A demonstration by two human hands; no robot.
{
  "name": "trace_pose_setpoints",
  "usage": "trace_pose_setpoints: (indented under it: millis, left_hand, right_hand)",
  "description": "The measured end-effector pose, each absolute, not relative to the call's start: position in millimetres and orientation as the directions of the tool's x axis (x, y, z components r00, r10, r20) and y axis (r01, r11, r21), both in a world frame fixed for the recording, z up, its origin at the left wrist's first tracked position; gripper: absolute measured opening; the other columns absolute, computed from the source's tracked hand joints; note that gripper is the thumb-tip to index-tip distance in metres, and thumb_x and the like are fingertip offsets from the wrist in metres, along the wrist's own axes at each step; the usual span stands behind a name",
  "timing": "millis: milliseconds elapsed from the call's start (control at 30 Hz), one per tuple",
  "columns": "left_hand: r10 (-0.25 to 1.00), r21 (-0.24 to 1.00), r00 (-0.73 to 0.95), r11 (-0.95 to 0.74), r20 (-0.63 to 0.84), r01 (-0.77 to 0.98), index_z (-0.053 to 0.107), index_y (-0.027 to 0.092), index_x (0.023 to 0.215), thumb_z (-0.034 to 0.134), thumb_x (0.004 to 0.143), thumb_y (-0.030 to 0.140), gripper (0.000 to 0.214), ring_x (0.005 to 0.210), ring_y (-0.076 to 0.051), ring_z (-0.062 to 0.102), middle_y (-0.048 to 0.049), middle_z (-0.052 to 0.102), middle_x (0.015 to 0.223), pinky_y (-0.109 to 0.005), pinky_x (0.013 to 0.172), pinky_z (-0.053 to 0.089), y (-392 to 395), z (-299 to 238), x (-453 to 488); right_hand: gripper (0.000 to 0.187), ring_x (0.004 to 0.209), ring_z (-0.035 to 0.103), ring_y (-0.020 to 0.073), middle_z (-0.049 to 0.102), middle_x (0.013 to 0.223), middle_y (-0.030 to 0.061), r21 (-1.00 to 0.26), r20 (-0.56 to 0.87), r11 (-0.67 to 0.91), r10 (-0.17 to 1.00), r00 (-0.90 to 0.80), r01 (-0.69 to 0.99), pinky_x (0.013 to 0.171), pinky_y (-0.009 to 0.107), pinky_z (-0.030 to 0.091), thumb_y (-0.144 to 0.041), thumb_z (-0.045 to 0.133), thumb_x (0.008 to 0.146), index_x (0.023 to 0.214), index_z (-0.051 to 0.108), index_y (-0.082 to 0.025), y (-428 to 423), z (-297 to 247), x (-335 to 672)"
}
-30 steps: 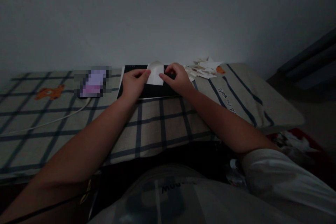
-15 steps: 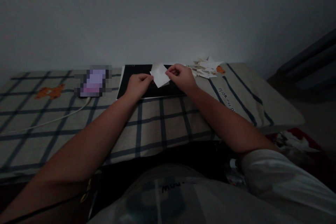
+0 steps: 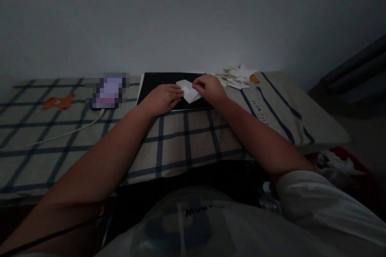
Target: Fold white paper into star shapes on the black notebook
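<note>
A small piece of folded white paper [image 3: 189,92] lies on a thin black board [image 3: 157,81] with a white edge. My left hand [image 3: 163,98] rests on the board from the left, its fingers stretched out flat and the tips touching the paper's left edge. With thumb and forefinger, my right hand [image 3: 212,89] pinches the paper's right side. A folded flap shows at the paper's lower right, partly covered by the right fingers.
Behind my right hand is a loose pile of folded white papers [image 3: 237,77]. A phone [image 3: 108,92] with a white cable [image 3: 75,131] lies left on the checked cloth [image 3: 177,144]. A grey wall [image 3: 181,20] stands behind; a red bin [image 3: 340,154] holds paper scraps at lower right.
The paper has come down onto the board and slightly right. My left hand has gone from pinching its left corner to lying flat beside it; my right hand still pinches it.
</note>
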State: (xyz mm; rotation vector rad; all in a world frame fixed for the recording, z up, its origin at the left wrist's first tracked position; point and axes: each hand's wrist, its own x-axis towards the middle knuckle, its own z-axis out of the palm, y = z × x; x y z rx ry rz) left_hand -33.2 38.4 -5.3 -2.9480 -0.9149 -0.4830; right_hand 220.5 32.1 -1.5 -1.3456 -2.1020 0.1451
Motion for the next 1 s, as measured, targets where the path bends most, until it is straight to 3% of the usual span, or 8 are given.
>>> trace_pose_setpoints:
  millis: [200, 433, 667, 900, 1000]
  left_hand:
    - [0.605, 0.052, 0.771, -0.792, 0.197, 0.608, 0.083, 0.015, 0.141, 0.046, 0.108, 0.034, 0.053, 0.139, -0.033, 0.076, -0.0154, 0.083, 0.144, -0.054, 0.125, 0.057, 40, -9, -35]
    - [0.633, 0.040, 0.757, -0.771, 0.166, 0.636, 0.084, 0.017, 0.140, 0.045, 0.108, 0.034, 0.053, 0.141, -0.036, 0.072, -0.0148, 0.082, 0.146, -0.056, 0.123, 0.055, 32, 0, -30]
    - [0.633, 0.032, 0.765, -0.772, 0.122, 0.634, 0.082, 0.020, 0.145, 0.050, 0.107, 0.039, 0.053, 0.143, -0.036, 0.070, -0.0125, 0.080, 0.150, -0.054, 0.124, 0.053, 27, 4, -30]
    - [0.628, -0.037, 0.778, -0.778, 0.008, 0.628, 0.075, 0.028, 0.155, 0.056, 0.108, 0.056, 0.058, 0.148, -0.038, 0.064, -0.0109, 0.075, 0.158, -0.051, 0.120, 0.051, 13, 13, -27]
    - [0.659, -0.088, 0.752, -0.750, -0.005, 0.656, 0.074, 0.032, 0.156, 0.062, 0.106, 0.059, 0.058, 0.148, -0.037, 0.063, -0.0097, 0.074, 0.159, -0.047, 0.118, 0.050, 8, 15, -23]
  right_hand:
    - [0.023, 0.116, 0.068, 0.0322, 0.081, 0.120, 0.0142, -0.305, 0.435, 0.458, 0.847, -0.306, 0.835, 0.105, 0.047, 0.049, -0.023, 0.065, 0.105, 0.109, 0.087, -0.020, 33, -3, 226]
    - [0.015, 0.122, 0.066, 0.0340, 0.078, 0.126, 0.0134, -0.200, 0.367, 0.442, 0.861, -0.352, 0.874, 0.107, 0.049, 0.052, -0.023, 0.079, 0.100, 0.112, 0.087, -0.023, 28, 0, 229]
    - [0.027, 0.109, 0.069, 0.0324, 0.083, 0.111, 0.0162, -0.096, 0.354, 0.415, 0.864, -0.359, 0.905, 0.096, 0.046, 0.052, -0.014, 0.061, 0.103, 0.105, 0.088, -0.018, 20, 7, 222]
    - [0.026, 0.105, 0.071, 0.0324, 0.083, 0.108, 0.0165, -0.102, 0.357, 0.368, 0.881, -0.311, 0.924, 0.097, 0.046, 0.049, -0.016, 0.060, 0.105, 0.109, 0.086, -0.018, 18, 10, 222]
    - [0.022, 0.113, 0.072, 0.0342, 0.084, 0.116, 0.0155, -0.113, 0.319, 0.389, 0.885, -0.338, 0.914, 0.101, 0.047, 0.050, -0.018, 0.068, 0.103, 0.117, 0.085, -0.019, 21, 6, 225]
